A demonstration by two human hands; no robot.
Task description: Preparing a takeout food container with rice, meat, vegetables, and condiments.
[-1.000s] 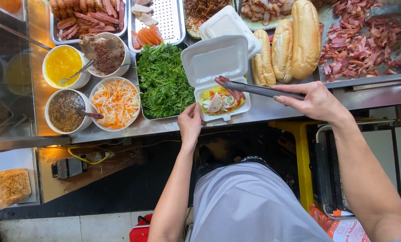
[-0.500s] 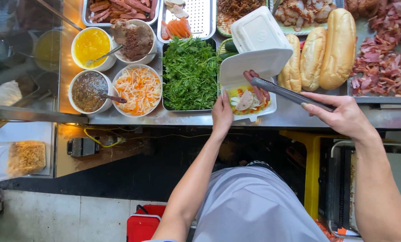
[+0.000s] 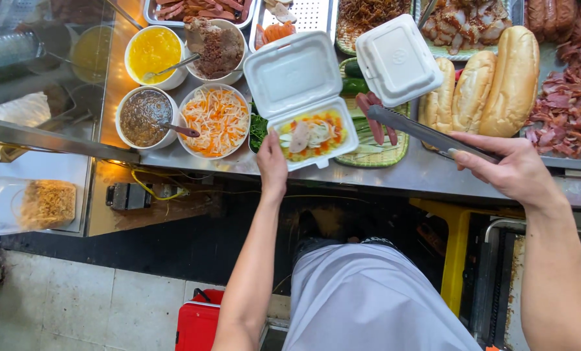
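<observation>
Open white foam box (image 3: pixel 301 97), hinged lid tipped back, now drawn off the bed of greens and toward the table (image 3: pixel 427 170) edge, steadied at its near left corner by the left hand (image 3: pixel 272 162), fingers (image 3: pixel 264 140) pinched on the thin rim. Inside, pale round slices of meat over shredded orange and white pickle, glossy and loose. Just right of those fingers, long grey metal tongs (image 3: pixel 427 133) clamped in the right hand (image 3: pixel 515 170), fingers closed around the handles, tips closed on pink strips of sausage (image 3: pixel 375 123) lifted clear of the box and hanging beside its right wall, above a round woven tray (image 3: pixel 375 153); half a second earlier the same tips lay over the filling, so the box reads as partly filled, with the sausage outside it. Beyond the tongs, a second, shut foam box (image 3: pixel 398 58), smooth and square, and three crusted golden baguettes (image 3: pixel 492 81) side by side. Farther right, a heap of ragged red cold cuts (image 3: pixel 573 107). Left of the holding fingers, four round bowls: shredded carrot and radish (image 3: pixel 219 120), dark paste with a spoon (image 3: pixel 144 117), yellow sauce (image 3: pixel 153 52), coarse brown pâté (image 3: pixel 216 45). Steel table surface worn and dull.
</observation>
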